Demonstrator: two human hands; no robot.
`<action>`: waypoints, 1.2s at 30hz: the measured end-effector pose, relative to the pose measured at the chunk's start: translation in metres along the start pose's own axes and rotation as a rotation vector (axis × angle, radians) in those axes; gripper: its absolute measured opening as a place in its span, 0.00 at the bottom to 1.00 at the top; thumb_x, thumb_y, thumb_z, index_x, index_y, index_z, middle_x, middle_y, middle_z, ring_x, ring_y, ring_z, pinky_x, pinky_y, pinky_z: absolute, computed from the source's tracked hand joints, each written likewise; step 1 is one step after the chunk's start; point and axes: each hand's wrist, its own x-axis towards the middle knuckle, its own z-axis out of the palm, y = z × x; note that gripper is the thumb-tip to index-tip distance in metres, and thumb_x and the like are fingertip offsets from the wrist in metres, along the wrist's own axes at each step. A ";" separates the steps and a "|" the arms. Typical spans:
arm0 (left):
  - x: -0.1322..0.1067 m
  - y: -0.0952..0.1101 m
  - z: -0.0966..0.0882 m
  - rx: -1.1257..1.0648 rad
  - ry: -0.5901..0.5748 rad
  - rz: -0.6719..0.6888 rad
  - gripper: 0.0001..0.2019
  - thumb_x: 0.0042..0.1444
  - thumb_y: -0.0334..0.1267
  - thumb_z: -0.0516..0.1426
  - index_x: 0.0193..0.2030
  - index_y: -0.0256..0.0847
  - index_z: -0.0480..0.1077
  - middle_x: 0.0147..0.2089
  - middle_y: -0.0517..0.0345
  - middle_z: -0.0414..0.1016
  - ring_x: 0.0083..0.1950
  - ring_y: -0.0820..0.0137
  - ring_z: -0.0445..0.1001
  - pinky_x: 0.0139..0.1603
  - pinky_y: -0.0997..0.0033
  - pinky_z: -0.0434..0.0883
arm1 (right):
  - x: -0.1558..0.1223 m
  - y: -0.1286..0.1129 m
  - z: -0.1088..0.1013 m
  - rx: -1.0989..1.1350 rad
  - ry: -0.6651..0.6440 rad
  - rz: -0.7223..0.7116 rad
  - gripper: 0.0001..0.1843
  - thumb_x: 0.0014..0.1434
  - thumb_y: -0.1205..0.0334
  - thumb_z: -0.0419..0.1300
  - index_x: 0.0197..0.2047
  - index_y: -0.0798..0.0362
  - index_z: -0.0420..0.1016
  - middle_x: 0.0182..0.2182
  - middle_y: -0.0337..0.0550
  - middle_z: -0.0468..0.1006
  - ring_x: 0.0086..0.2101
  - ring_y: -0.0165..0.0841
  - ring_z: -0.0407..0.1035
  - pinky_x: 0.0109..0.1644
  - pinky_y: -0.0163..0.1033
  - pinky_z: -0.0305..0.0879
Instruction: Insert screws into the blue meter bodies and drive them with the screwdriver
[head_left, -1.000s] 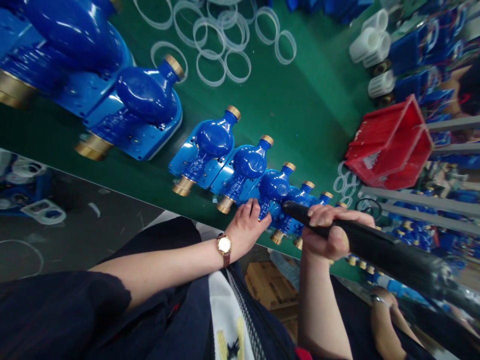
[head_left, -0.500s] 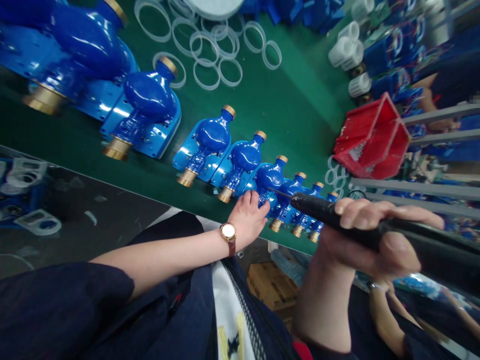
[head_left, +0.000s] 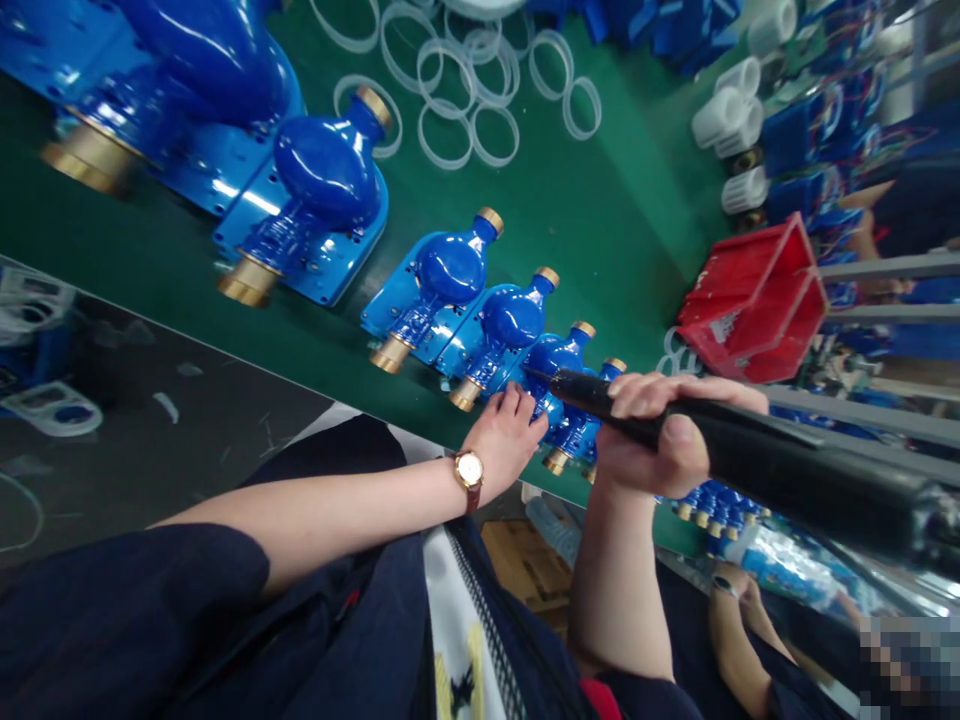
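A row of blue water-meter bodies with brass ends lies along the near edge of the green bench (head_left: 600,240). My left hand (head_left: 508,443), a watch on its wrist, rests with curled fingers on the blue meter body (head_left: 551,362) in the middle of the row. My right hand (head_left: 660,435) is wrapped round a long black power screwdriver (head_left: 757,465). Its thin tip points at that same meter body, just above my left fingers.
Several clear plastic rings (head_left: 469,90) lie at the back of the bench. A red bin (head_left: 757,300) stands at the right, white plastic caps (head_left: 731,110) behind it. Larger blue meter bodies (head_left: 326,180) fill the left. Another person's arm (head_left: 739,630) shows at lower right.
My right hand has drawn back toward the bench and brought the screwdriver tip down to the meter body under my left hand. My left hand has stayed put.
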 end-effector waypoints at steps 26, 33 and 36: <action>-0.003 0.000 -0.004 -0.016 0.022 0.021 0.30 0.53 0.55 0.55 0.58 0.37 0.62 0.57 0.35 0.63 0.61 0.45 0.59 0.55 0.54 0.60 | -0.006 0.028 0.002 0.041 -0.033 0.118 0.13 0.44 0.55 0.62 0.24 0.51 0.61 0.15 0.28 0.62 0.15 0.23 0.57 0.23 0.35 0.57; -0.001 -0.002 0.002 -0.034 0.048 0.006 0.32 0.52 0.56 0.55 0.59 0.38 0.62 0.57 0.35 0.63 0.62 0.46 0.58 0.56 0.53 0.60 | -0.005 0.031 0.007 0.079 -0.040 0.016 0.11 0.46 0.59 0.62 0.32 0.50 0.64 0.16 0.26 0.65 0.15 0.24 0.59 0.22 0.33 0.58; -0.006 -0.005 -0.003 -0.066 0.053 0.010 0.30 0.54 0.54 0.54 0.61 0.43 0.59 0.57 0.39 0.63 0.62 0.49 0.58 0.55 0.55 0.62 | -0.002 0.024 0.005 0.074 -0.029 0.064 0.11 0.46 0.61 0.61 0.34 0.49 0.63 0.17 0.27 0.66 0.16 0.24 0.60 0.24 0.34 0.61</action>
